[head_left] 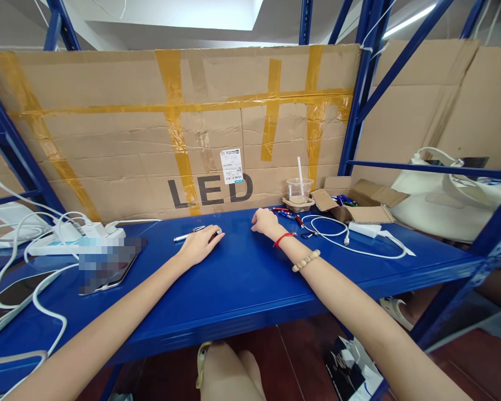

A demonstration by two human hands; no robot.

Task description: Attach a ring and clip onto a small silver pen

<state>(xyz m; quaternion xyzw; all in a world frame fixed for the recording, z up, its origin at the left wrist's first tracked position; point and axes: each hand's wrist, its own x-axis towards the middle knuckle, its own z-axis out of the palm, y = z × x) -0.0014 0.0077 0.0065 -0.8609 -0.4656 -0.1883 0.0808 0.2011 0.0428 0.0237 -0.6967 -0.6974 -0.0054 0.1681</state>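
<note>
My left hand [200, 245] lies palm down on the blue tabletop [234, 278], its fingers extended loosely and a ring on one of them. Just behind it is a silver pen [180, 238], partly covered by the hand. To the right, my right hand [267, 223] rests on the table with its fingers curled in, and nothing shows sticking out of it. On that wrist are a red string bracelet [284, 238] and a beaded bracelet [306, 260]. Several pens [284, 213] lie beyond the right hand, close to its knuckles.
A cardboard sheet [125, 150] stands along the back. On the left are a power strip [75, 242], white cables and a phone [125, 267]. At right are a plastic cup [298, 190], an open carton [365, 203] of pens and a white cable [384, 256]. Blue posts [359, 111] frame the table.
</note>
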